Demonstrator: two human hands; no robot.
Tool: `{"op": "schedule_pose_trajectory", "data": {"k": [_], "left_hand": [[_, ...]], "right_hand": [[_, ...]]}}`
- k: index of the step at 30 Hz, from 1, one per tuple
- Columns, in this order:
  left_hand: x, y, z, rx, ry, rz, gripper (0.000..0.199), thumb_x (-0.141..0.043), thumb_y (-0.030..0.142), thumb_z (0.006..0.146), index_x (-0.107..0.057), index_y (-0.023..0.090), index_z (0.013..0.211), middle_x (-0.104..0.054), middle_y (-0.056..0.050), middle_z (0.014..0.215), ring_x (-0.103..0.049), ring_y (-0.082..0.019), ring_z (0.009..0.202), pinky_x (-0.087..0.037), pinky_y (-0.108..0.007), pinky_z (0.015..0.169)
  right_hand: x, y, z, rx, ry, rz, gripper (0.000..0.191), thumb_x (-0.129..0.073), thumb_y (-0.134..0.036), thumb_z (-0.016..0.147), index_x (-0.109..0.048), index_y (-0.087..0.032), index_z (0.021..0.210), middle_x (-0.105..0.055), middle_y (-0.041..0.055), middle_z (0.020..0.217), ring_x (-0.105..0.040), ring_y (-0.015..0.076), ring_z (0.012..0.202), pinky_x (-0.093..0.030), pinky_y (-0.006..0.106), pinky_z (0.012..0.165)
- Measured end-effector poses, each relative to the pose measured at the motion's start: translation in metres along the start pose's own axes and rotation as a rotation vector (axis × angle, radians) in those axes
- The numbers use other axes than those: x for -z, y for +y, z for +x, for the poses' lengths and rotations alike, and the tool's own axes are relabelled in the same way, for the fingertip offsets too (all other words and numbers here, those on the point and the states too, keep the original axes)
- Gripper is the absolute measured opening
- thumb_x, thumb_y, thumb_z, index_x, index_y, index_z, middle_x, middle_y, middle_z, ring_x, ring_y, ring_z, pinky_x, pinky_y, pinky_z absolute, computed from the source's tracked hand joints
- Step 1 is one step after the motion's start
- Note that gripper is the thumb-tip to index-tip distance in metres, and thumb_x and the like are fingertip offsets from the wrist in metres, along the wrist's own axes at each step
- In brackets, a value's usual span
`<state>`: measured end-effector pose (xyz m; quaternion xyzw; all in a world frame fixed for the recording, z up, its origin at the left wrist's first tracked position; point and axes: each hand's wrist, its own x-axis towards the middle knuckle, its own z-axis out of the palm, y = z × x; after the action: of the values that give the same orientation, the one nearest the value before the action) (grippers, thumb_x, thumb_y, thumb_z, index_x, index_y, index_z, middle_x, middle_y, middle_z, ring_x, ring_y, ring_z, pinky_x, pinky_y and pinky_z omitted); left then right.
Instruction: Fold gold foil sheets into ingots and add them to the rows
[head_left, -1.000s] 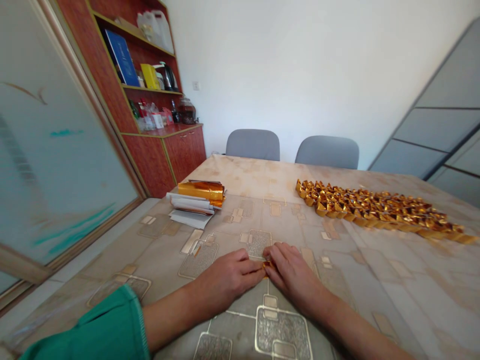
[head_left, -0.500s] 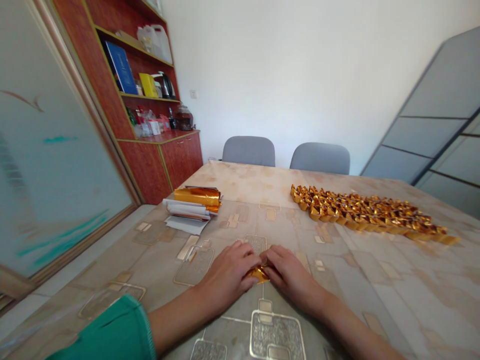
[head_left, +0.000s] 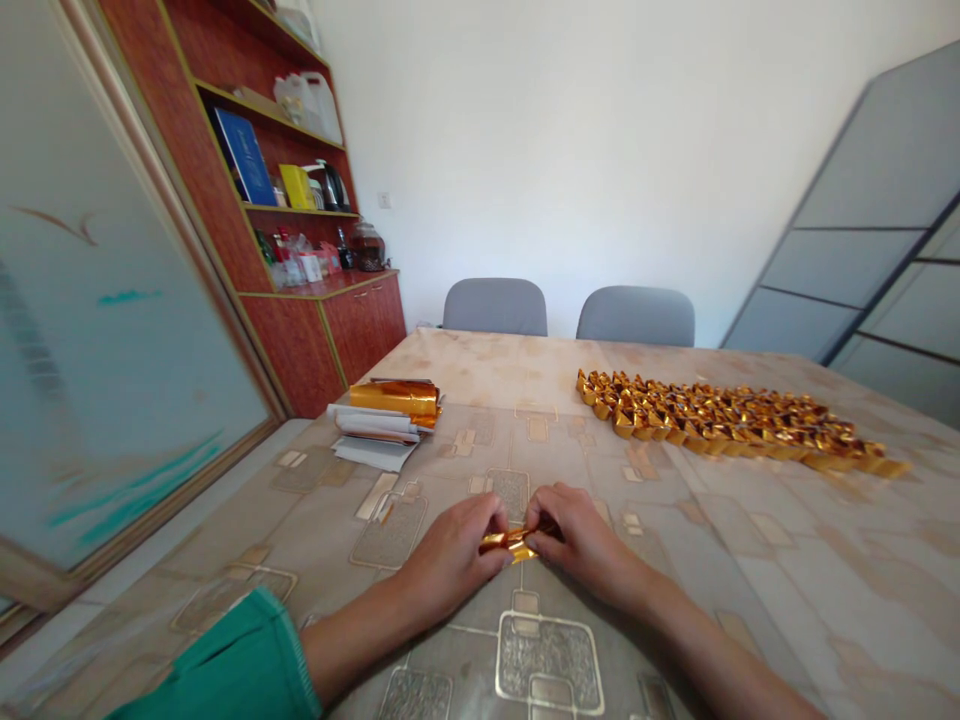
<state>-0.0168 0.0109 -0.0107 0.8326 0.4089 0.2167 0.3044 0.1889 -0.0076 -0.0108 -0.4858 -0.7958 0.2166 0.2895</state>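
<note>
A small strip of folded gold foil [head_left: 510, 543] sits between my two hands at the near middle of the table. My left hand [head_left: 456, 553] pinches its left end, and my right hand [head_left: 577, 535] holds its right end. Fingers hide part of the strip. Farther off on the left lies a gold foil roll [head_left: 394, 397] on a stack of white paper sheets [head_left: 373, 450]. Several rows of folded gold foil pieces [head_left: 727, 420] form a long band on the right side of the table.
The table has a patterned beige cover [head_left: 622, 640]. A red wooden cabinet [head_left: 300, 350] with cluttered shelves stands beyond the left edge, and a frosted glass panel [head_left: 112, 330] runs along the left. Two grey chairs [head_left: 495, 308] stand at the far side.
The foil strip now shows more between my hands, stretched sideways, and my fingers have closed on both ends. The whole view has tilted slightly, and the table objects sit a little lower.
</note>
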Motion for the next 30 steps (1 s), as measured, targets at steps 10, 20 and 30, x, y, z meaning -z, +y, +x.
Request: {"op": "schedule_pose_trajectory", "data": {"k": [10,20,30], "left_hand": [[0.004,0.006,0.002,-0.037,0.116,-0.221,0.022,-0.060,0.031,0.086,-0.068,0.016,0.071,-0.064,-0.002,0.068,-0.056,-0.016,0.066,-0.038,-0.026,0.064],[0.009,0.014,0.001,0.170,0.232,-0.540,0.025,-0.064,0.038,0.078,-0.064,0.016,0.067,-0.055,0.001,0.059,-0.047,-0.012,0.054,-0.036,-0.022,0.051],[0.003,0.014,0.000,0.173,0.222,-0.654,0.027,-0.068,0.040,0.079,-0.065,0.015,0.071,-0.057,0.000,0.063,-0.050,-0.013,0.058,-0.038,-0.022,0.053]], "right_hand": [[0.003,-0.008,-0.001,-0.045,0.151,0.305,0.006,-0.072,-0.017,0.077,-0.068,-0.020,0.075,-0.066,0.0006,0.076,-0.057,0.0186,0.078,-0.037,0.031,0.077],[0.035,0.005,0.000,-0.214,0.311,0.652,0.049,-0.048,-0.066,0.090,-0.065,-0.020,0.088,-0.063,0.0035,0.078,-0.058,0.0193,0.075,-0.045,0.033,0.071],[0.004,-0.009,0.000,-0.188,-0.019,0.942,0.038,-0.076,-0.055,0.076,-0.072,-0.017,0.082,-0.065,0.0010,0.074,-0.052,0.0142,0.066,-0.042,0.029,0.066]]}}
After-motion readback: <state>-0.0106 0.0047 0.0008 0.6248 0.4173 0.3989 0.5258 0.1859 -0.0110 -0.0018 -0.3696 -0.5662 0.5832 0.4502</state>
